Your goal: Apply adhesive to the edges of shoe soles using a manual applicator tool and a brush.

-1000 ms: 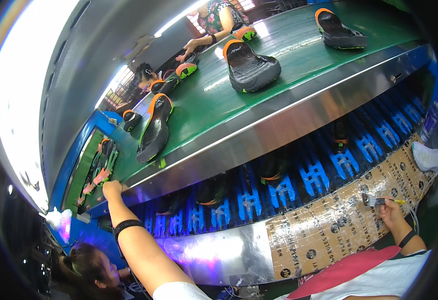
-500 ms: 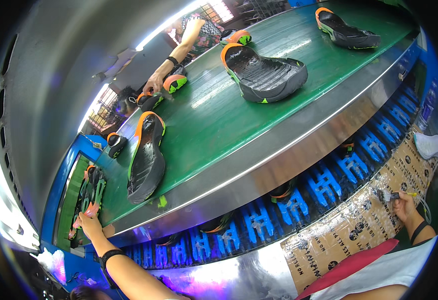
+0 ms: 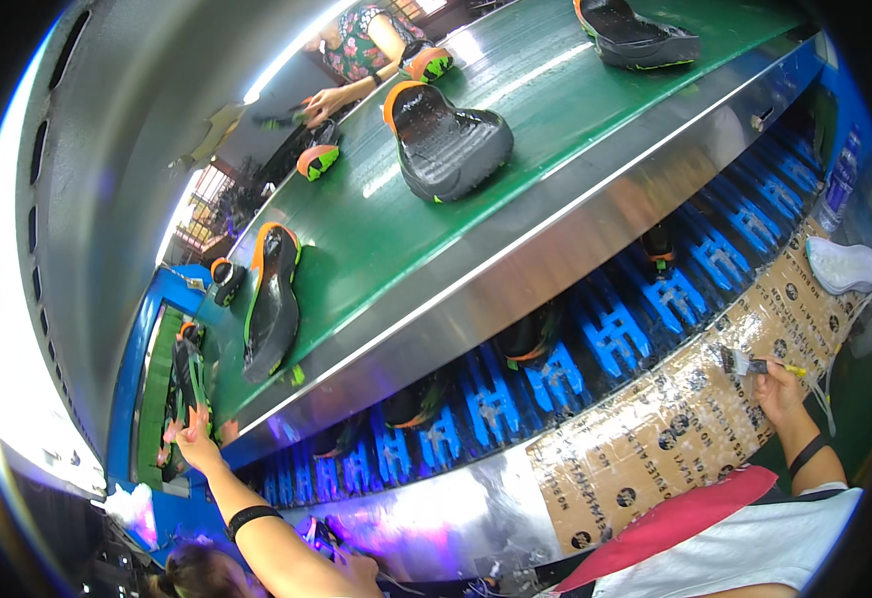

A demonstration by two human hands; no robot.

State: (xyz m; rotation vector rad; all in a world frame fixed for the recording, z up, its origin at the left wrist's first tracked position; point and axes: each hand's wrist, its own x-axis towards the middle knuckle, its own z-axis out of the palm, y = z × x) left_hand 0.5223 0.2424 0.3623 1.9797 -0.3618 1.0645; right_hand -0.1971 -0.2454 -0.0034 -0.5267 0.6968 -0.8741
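My left hand point(image 3: 197, 445) is stretched to the far left end of the green conveyor belt point(image 3: 351, 261). Its fingers close on the orange end of a black-and-orange shoe sole point(image 3: 190, 371) at the opening there. At the right, above the cardboard, my right hand point(image 3: 779, 395) grips a paintbrush point(image 3: 745, 365) with dark bristles and a yellow handle. A long black sole with an orange heel point(image 3: 275, 299) lies on the belt near the left hand. Farther along sit a second black sole point(image 3: 453, 148) and a third sole point(image 3: 640, 38), their insides facing up.
Below the belt's metal edge runs a curved row of blue holders point(image 3: 615, 339), some with shoe parts. Taped cardboard point(image 3: 655, 439) covers the near ledge. A white shoe-shaped piece point(image 3: 843, 265) and a bottle point(image 3: 840, 179) are at the right. Across the belt, a co-worker's hand point(image 3: 324, 104) holds a dark piece.
The soles on the belt have shifted left in view. My right hand with the brush appears farther left and higher. Across the belt, the co-worker's hand has lifted a dark piece.
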